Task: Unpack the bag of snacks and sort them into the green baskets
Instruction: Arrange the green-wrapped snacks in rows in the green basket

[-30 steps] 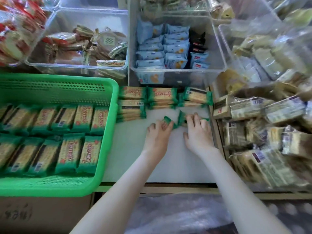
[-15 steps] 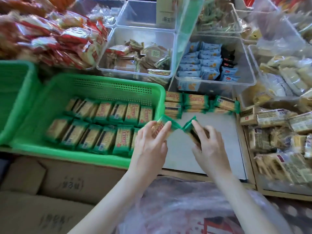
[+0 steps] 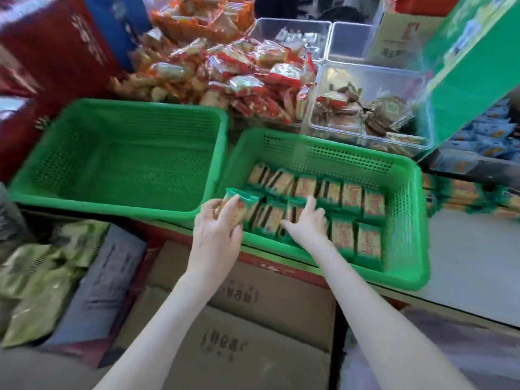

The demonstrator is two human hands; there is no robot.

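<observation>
Two green baskets stand side by side. The left basket [image 3: 112, 205] holds nothing. The right basket [image 3: 408, 220] holds two rows of green-wrapped cracker packets [image 3: 351, 198]. My left hand [image 3: 216, 229] grips one such green packet [image 3: 242, 202] over the right basket's near left corner. Over the front row my right hand [image 3: 306, 225] reaches in, fingers stretched out and resting on the packets there. Whether a packet lies under its palm is hidden.
More green packets [image 3: 464, 197] are stacked on the white shelf [image 3: 464, 263] right of the basket. Behind the baskets lie a heap of red-orange snack packs [image 3: 239, 80] and clear bins [image 3: 365, 108]. Cardboard boxes [image 3: 267, 305] and pale green pouches [image 3: 42, 277] sit below.
Both hands carried packets from the white shelf leftward to the right basket. The view swung left, bringing the empty basket into sight. The right hand went down onto the front row.
</observation>
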